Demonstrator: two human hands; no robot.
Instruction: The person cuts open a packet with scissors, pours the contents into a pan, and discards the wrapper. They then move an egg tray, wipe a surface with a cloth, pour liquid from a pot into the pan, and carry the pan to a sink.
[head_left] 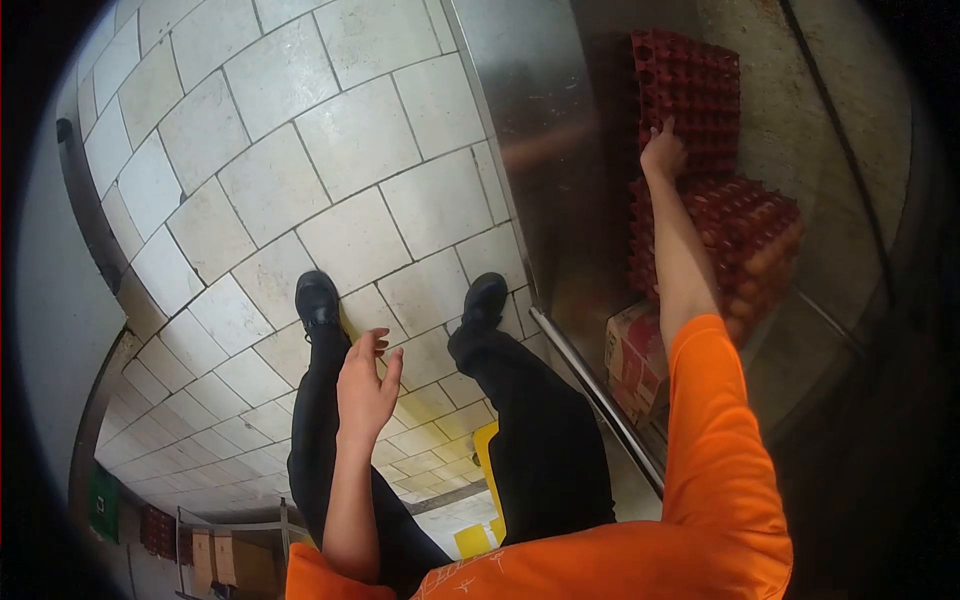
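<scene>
My left hand (pixel 368 390) hangs over the tiled floor with its thumb apart from the bent fingers, and nothing is in it. Further up on the right, my right hand (pixel 663 152) is at the left edge of a red egg tray (pixel 690 85), its fingers closed on the edge. That tray stands tilted up behind a pile of red egg trays (pixel 725 225). Eggs (pixel 765 265) show along the right side of the pile. My right forearm covers part of the pile.
A metal surface (pixel 545 120) with a rail (pixel 600 395) runs along the right. A printed carton (pixel 632 360) sits below the trays. Cardboard boxes (pixel 235 562) are on a rack at the lower left. A yellow object (pixel 490 470) shows by my leg.
</scene>
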